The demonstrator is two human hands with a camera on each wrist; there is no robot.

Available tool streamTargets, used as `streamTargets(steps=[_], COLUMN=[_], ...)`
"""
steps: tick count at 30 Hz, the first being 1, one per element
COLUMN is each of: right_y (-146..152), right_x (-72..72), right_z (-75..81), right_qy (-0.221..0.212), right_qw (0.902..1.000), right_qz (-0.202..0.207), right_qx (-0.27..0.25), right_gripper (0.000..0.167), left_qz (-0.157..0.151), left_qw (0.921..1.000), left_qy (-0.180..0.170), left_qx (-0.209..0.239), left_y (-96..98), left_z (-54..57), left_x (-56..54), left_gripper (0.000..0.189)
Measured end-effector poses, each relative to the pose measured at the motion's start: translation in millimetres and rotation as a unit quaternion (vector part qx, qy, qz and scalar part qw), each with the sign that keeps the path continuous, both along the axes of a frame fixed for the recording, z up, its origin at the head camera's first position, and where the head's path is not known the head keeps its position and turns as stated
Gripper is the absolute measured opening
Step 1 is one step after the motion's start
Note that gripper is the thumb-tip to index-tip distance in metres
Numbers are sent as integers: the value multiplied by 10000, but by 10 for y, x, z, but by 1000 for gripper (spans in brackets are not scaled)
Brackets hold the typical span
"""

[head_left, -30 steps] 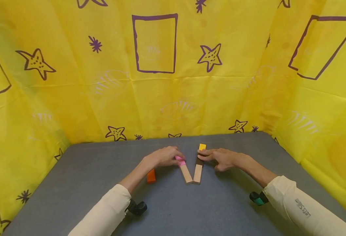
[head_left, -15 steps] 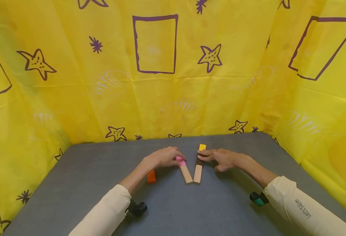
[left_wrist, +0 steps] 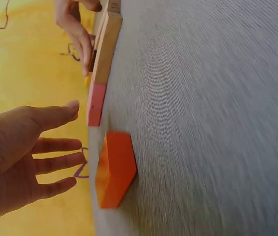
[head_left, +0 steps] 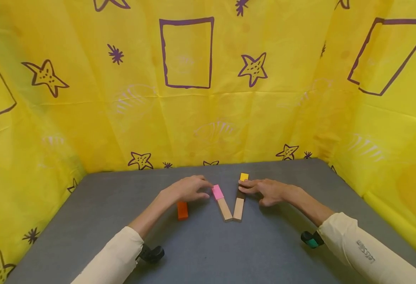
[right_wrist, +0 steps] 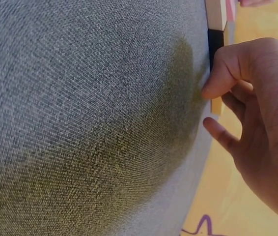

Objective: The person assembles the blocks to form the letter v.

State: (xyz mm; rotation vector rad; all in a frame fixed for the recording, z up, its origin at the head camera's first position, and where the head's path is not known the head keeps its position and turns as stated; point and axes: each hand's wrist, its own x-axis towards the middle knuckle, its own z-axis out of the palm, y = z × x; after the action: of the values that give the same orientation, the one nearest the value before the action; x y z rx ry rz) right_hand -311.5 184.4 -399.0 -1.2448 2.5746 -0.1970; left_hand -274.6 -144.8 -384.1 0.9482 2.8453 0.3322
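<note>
Wooden blocks lie on the grey table in a V. Its left arm is a plain wood block with a pink block at the far end. Another plain block, a dark brown block and a yellow block form the right arm. My left hand is left of the pink block, fingers extended and holding nothing; in the left wrist view its palm is bare. The fingers of my right hand rest on the brown block near the yellow one, with the thumb apart.
An orange block lies on the table, close to my left hand and apart from the V. Yellow cloth with drawn starfish surrounds the table at the back and sides.
My left hand has let go of the pink block and moved left, so more of that block shows. The right hand and the V of blocks look unchanged.
</note>
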Motion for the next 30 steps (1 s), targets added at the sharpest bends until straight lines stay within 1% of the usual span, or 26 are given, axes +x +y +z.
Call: streamTargets(steps=[4, 9, 12, 14, 17, 23, 26, 30], right_y=[-11, 1, 2, 6, 11, 1, 0, 3], right_x=[2, 2, -10, -16, -14, 8, 12, 8], right_z=[-11, 3, 1, -7, -15, -14, -15, -13], right_qy=[-11, 3, 13, 5, -10, -105, -122, -103], right_qw=[10000, 10000, 9999, 10000, 10000, 9999, 9999, 9999], right_qz=[53, 28, 51, 33, 9, -50, -62, -52], right_qx=[6, -32, -90, -61, -36, -41, -35, -50], right_gripper=[80, 81, 81, 81, 81, 80, 80, 80], left_qz=[59, 113, 250, 258, 210, 170, 82, -35], left_qw=[10000, 9999, 9992, 9986, 9980, 9973, 9980, 9989], left_qy=[-17, -72, -278, -402, -534, -605, -537, -418], left_qx=[-16, -66, -145, -214, -273, -371, -330, -231], left_y=[-145, -312, -397, -441, -490, -572, -603, -628], left_z=[40, 147, 197, 207, 192, 90, 60, 52], left_x=[103, 262, 353, 401, 449, 481, 485, 495], left_gripper=[44, 48, 49, 50, 53, 56, 56, 54])
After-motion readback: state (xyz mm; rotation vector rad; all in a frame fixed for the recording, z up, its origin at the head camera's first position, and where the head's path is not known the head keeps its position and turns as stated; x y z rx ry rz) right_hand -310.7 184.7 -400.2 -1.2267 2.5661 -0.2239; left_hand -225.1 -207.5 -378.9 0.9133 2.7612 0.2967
